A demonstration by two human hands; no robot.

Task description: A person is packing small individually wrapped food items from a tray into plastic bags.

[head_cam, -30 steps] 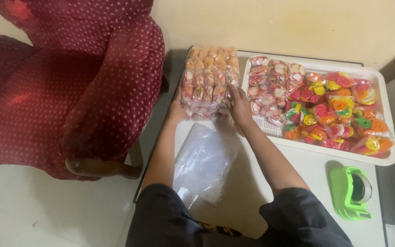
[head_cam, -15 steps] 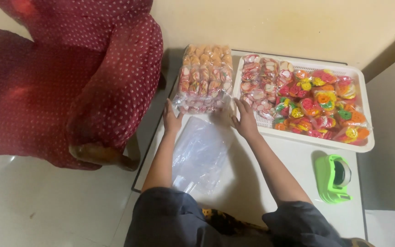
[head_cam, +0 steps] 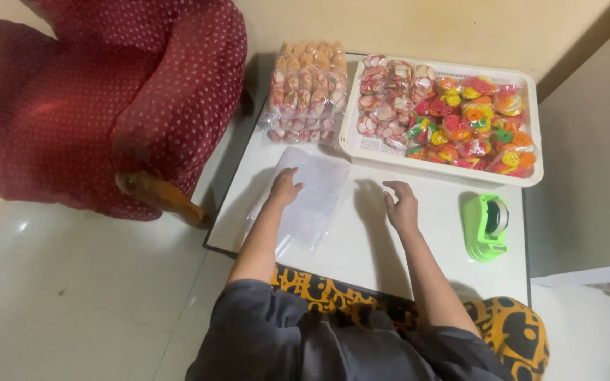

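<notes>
My left hand (head_cam: pixel 284 188) rests on a stack of clear plastic bags (head_cam: pixel 310 196) lying flat on the white table (head_cam: pixel 390 247). My right hand (head_cam: pixel 401 204) hovers over the bare table just right of the bags, fingers spread and holding nothing. Beyond my hands, a clear bag packed with orange-pink wrapped sweets (head_cam: pixel 306 90) lies at the table's far side. Beside it stands a white plastic tray (head_cam: pixel 446 168) filled with pink, red, orange and green wrapped sweets.
A green tape dispenser (head_cam: pixel 486 226) sits on the table at the right. A chair with a dark red dotted cover (head_cam: pixel 107 99) and a wooden leg stands close to the table's left edge. A wall runs along the far side.
Both hands have pulled back from the packed sweet bag toward me. My left hand now lies on the clear bags and my right hand is over the bare table.
</notes>
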